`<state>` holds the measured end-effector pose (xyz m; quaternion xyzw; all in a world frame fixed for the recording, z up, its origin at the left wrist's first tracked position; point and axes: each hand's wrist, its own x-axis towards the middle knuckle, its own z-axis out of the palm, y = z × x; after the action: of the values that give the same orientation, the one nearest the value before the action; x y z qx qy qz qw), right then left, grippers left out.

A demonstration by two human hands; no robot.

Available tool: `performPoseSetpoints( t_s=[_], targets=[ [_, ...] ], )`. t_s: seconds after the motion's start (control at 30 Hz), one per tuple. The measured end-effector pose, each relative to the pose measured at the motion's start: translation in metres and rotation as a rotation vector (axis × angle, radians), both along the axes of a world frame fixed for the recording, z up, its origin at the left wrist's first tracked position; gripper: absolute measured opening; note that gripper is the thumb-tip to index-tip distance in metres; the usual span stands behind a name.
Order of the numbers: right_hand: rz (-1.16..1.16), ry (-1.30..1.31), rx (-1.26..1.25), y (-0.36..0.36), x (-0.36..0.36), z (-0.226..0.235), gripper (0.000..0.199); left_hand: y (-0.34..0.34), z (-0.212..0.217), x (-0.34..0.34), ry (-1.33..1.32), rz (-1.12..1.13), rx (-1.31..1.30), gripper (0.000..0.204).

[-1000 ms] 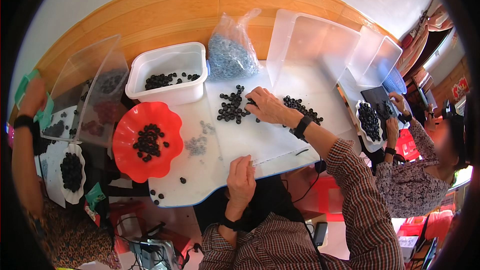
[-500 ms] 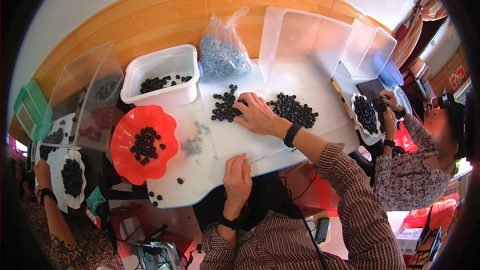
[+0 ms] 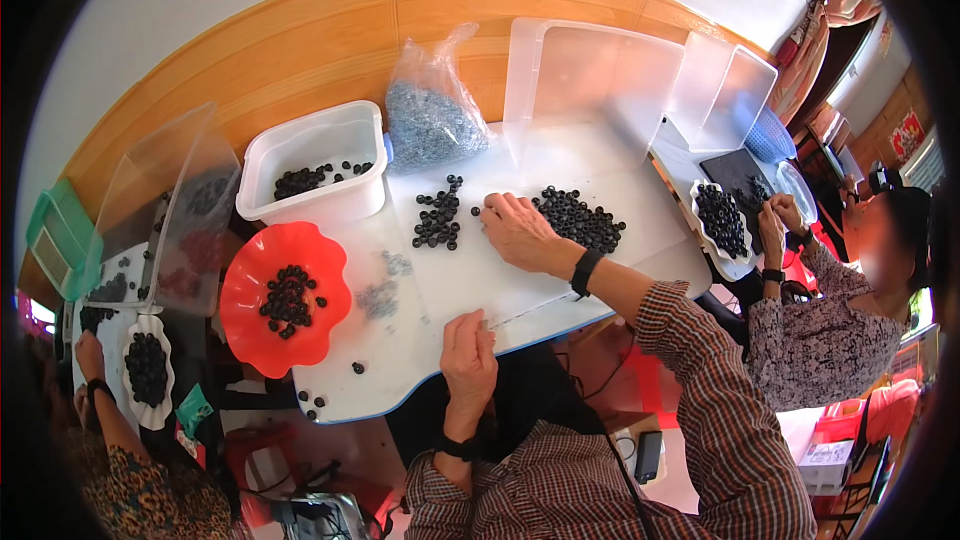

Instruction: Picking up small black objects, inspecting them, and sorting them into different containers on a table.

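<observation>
My right hand (image 3: 522, 232) is over the white table (image 3: 560, 295), between two groups of small black ring-like pieces. Its fingers are bent and drawn together, and what they hold, if anything, is hidden. A single black piece (image 3: 475, 211) is right by the fingertips. Left of it lies the smaller group (image 3: 437, 218); the larger pile (image 3: 577, 219) sits partly behind my right hand. Near the table's front edge, my left hand (image 3: 467, 355) is raised with fingers pinched. Something tiny and pale shows at its tips, too small to name.
A red scalloped bowl (image 3: 240, 290) and a white tub (image 3: 375, 195) hold black pieces. Small clear bits (image 3: 378, 298) lie scattered nearby. A filled plastic bag (image 3: 432, 120) and an upright clear bin (image 3: 590, 80) stand behind. People work at both sides.
My right hand has drawn back to the right, off the left group of black pieces; a single piece now shows beside its fingertips. My left hand stays pinched in nearly the same place.
</observation>
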<state>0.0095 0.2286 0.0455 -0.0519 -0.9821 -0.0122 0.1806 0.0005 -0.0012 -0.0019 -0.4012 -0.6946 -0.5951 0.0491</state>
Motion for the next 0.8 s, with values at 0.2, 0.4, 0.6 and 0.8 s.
performPoseSetpoints(
  t_s=[0.2,0.4,0.6,0.8],
  targets=[
    [-0.026,-0.013,0.080,0.012,0.019,0.002,0.016,-0.002,0.006,0.002,-0.132,-0.042,0.009,0.024],
    [-0.048,-0.014,0.088,0.019,0.026,0.006,0.016,0.000,0.004,0.000,-0.074,-0.024,0.017,0.018],
    [-0.022,0.038,-0.050,0.017,-0.001,0.028,0.028,0.000,-0.002,-0.001,-0.012,-0.007,0.012,0.017],
    [0.038,-0.039,-0.241,0.028,-0.058,0.020,0.041,0.001,-0.003,-0.001,-0.001,0.011,0.024,0.017]
  ],
)
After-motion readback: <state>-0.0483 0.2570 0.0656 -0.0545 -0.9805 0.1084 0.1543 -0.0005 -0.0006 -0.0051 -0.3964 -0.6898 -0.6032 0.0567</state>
